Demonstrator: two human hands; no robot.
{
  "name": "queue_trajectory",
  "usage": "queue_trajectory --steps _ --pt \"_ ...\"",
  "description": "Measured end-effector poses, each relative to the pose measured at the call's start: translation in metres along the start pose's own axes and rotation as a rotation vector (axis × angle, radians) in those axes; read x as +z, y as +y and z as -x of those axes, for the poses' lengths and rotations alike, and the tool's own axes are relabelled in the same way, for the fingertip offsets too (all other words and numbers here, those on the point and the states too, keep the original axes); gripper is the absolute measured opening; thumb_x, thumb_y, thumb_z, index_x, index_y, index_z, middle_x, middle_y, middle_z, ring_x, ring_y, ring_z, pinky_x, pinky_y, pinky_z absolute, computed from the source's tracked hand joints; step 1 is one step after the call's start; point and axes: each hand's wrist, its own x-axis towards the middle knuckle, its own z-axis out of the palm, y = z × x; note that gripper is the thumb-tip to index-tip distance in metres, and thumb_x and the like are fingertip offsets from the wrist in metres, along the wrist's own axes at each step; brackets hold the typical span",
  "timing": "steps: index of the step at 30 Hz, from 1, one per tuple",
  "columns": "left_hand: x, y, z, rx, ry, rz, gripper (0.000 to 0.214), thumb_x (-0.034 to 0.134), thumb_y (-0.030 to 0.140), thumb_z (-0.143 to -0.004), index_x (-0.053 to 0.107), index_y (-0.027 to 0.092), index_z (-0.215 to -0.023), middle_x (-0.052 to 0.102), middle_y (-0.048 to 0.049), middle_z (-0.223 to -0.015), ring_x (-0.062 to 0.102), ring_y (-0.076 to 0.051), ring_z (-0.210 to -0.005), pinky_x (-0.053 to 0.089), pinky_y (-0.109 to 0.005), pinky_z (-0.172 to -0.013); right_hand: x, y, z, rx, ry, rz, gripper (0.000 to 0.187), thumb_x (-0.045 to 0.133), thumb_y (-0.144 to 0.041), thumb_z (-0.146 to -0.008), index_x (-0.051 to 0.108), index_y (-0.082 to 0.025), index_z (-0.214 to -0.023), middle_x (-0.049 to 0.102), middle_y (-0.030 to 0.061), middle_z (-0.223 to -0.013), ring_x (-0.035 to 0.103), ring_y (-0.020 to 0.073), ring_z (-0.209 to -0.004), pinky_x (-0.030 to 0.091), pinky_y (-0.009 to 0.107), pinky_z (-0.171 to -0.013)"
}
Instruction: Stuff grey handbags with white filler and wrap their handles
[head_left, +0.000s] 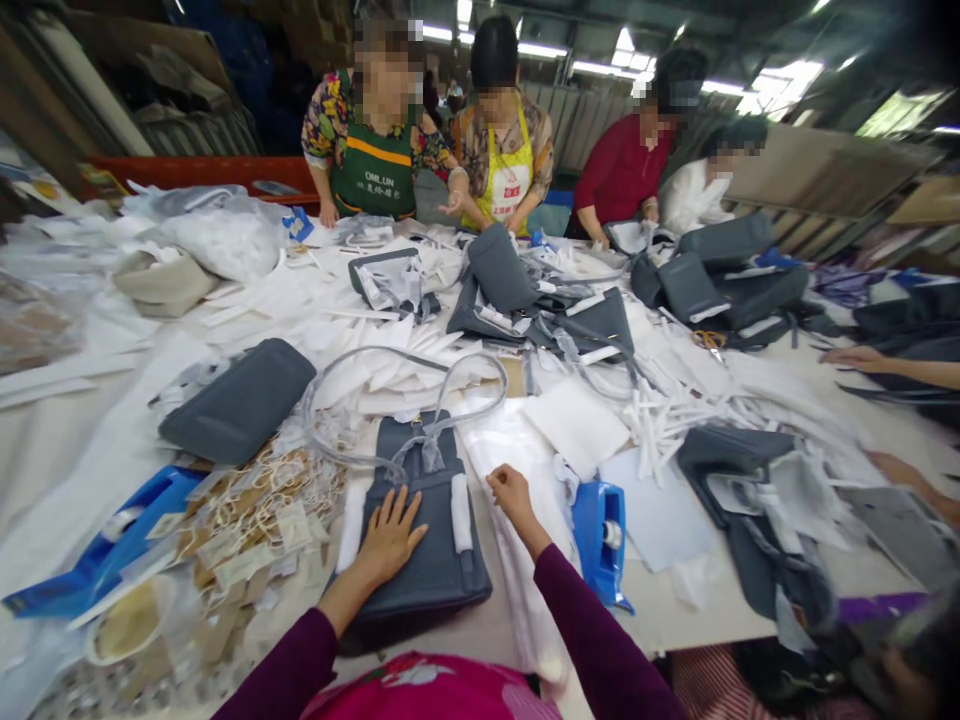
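Note:
A dark blue-grey handbag [439, 560] lies flat on the table in front of me, with its wrapped grey handles stretching up and away. My left hand [390, 535] rests on the front of the bag, fingers spread. White wrapping [460, 512] covers a strap at the bag's right side. To the right of the bag, above clear plastic sleeves [517, 570], is my right hand [514, 497]. Its fingers are curled into a pinch, and whatever they may hold is too small to make out.
A blue tape dispenser [600, 530] stands on the right, another blue dispenser [139, 520] on the left. Stringed tags [255, 520] pile up beside the bag. More dark bags [240, 400] and white paper strips cover the table. Several people work across it; a co-worker's hand [855, 358] reaches in from the right.

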Motion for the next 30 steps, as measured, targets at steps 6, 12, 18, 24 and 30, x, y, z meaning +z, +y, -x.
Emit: queue_trajectory --steps 6,12,18,24,30 --pt "-0.003 0.004 0.000 -0.002 0.005 0.028 0.058 0.036 0.043 -0.093 0.029 0.024 -0.147 0.017 -0.0090 -0.157 0.013 -0.033 -0.145 0.023 -0.053 -0.112 -0.090 0.026 -0.068 0.012 0.236 0.280 0.031 0.050 -0.018 -0.078 0.055 -0.012 -0.108 0.054 0.0172 -0.114 0.048 0.0278 -0.110 0.039 0.037 -0.092" --pt "-0.004 0.003 0.000 -0.005 0.052 0.093 0.056 0.039 0.041 -0.092 0.035 0.024 -0.145 0.024 -0.0092 -0.156 0.019 -0.033 -0.144 0.024 -0.053 -0.111 -0.112 0.040 -0.092 0.030 0.119 0.529 0.051 0.067 -0.019 -0.071 0.052 -0.018 -0.120 0.048 0.0157 -0.124 0.042 0.0316 -0.115 0.039 0.037 -0.088" --pt "-0.003 0.001 0.000 0.041 0.131 0.170 0.053 0.041 0.037 -0.091 0.041 0.022 -0.142 0.031 -0.0110 -0.154 0.025 -0.031 -0.142 0.026 -0.050 -0.111 -0.122 0.044 -0.100 0.023 -0.023 0.701 0.029 0.061 -0.022 -0.080 0.060 -0.016 -0.108 0.058 0.0139 -0.111 0.053 0.0249 -0.103 0.041 0.030 -0.081" --pt "-0.030 0.019 0.008 0.147 0.261 0.291 0.038 0.052 0.028 -0.085 0.060 0.019 -0.121 0.049 -0.0136 -0.137 0.041 -0.029 -0.128 0.033 -0.046 -0.107 -0.141 0.032 -0.101 -0.013 -0.053 0.802 0.026 0.047 -0.009 -0.084 0.066 -0.012 -0.101 0.066 0.0142 -0.094 0.063 0.0217 -0.092 0.044 0.031 -0.080" --pt "-0.057 0.081 0.011 0.027 0.137 0.451 0.043 0.059 0.058 -0.077 0.066 0.017 -0.086 0.059 -0.0122 -0.101 0.051 -0.031 -0.104 0.041 -0.043 -0.091 -0.174 -0.014 -0.080 0.033 0.181 0.848 0.037 0.038 -0.006 -0.083 0.063 -0.008 -0.110 0.065 0.0234 -0.086 0.065 0.0336 -0.084 0.044 0.042 -0.068"
